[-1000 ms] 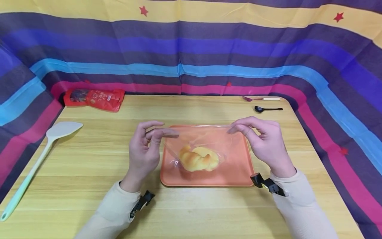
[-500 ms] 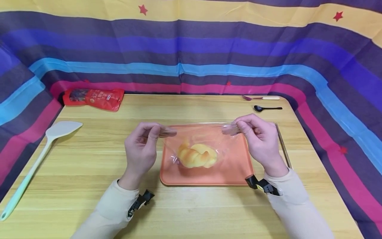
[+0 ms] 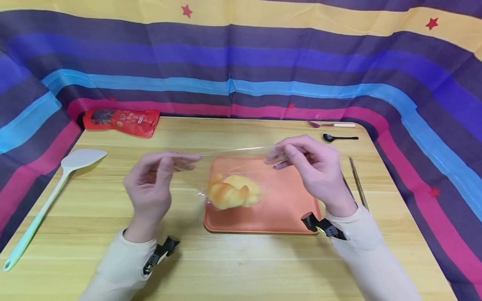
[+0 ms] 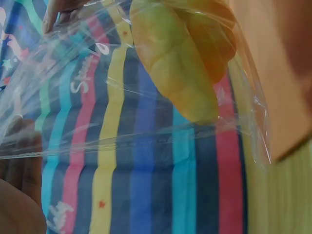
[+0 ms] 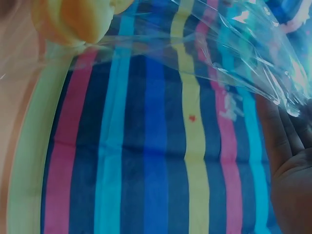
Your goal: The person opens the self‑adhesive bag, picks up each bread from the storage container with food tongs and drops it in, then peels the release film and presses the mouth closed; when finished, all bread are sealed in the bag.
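Observation:
A clear plastic bag (image 3: 226, 171) with a golden twisted bread roll (image 3: 232, 191) inside hangs between my two hands, lifted over the left part of an orange tray (image 3: 286, 200). My left hand (image 3: 165, 165) pinches the bag's top left corner. My right hand (image 3: 280, 156) pinches the top right corner. The bag's upper edge is stretched taut between them. The left wrist view looks up at the roll (image 4: 180, 63) through the bag's film (image 4: 122, 126). In the right wrist view the roll (image 5: 73, 19) and the crinkled bag (image 5: 243, 53) fill the upper part.
A wooden table (image 3: 241, 259) carries a pale green spatula (image 3: 45, 196) at the left and a red snack pouch (image 3: 120, 121) at the back left. A black spoon (image 3: 339, 137), a small fork (image 3: 331, 124) and metal chopsticks (image 3: 357, 182) lie at the right. Striped cloth walls the table in.
Both hands have lifted the bag and carried it leftward. The roll now hangs over the tray's left edge, and the left hand is farther left.

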Motion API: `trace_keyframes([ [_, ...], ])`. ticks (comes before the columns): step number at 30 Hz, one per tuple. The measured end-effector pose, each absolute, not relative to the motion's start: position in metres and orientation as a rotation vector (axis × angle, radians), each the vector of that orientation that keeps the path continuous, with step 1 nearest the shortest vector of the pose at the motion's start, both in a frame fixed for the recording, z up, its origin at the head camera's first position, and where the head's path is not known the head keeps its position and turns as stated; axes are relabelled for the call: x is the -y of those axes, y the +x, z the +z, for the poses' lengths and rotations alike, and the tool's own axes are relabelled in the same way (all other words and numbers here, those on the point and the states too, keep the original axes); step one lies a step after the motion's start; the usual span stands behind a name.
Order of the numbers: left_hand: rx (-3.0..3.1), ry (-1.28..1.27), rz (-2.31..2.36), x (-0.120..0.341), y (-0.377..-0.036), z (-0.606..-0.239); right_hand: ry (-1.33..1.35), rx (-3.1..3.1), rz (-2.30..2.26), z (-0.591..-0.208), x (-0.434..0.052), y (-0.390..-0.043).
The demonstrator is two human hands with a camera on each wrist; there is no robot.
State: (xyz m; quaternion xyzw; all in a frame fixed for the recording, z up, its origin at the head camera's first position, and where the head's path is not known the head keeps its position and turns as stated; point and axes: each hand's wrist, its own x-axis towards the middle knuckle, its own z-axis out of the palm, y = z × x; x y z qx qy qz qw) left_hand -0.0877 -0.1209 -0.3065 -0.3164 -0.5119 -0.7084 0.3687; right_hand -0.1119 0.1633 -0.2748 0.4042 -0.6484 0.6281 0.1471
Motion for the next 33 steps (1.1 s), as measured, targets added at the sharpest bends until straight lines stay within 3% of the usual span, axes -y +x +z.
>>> trace_keyframes([
  [11,1.3,-0.797,-1.758,0.188,-0.05,-0.29,1.363,2.028,2.145,-0.271,-0.106,-0.104],
  [16,1.785,-0.407,-1.733,0.231,-0.051,-0.29,1.285,2.218,2.417,-0.281,-0.069,-0.115],
  [20,2.259,-0.054,-1.786,0.259,-0.082,-0.306,1.082,2.418,2.477,-0.304,-0.037,-0.147],
  [25,2.454,0.168,-1.722,0.279,-0.138,-0.333,0.843,2.572,2.3,-0.334,-0.012,-0.197],
  [33,2.707,0.143,-1.637,0.283,-0.205,-0.365,0.677,2.836,1.758,-0.373,-0.002,-0.246],
])
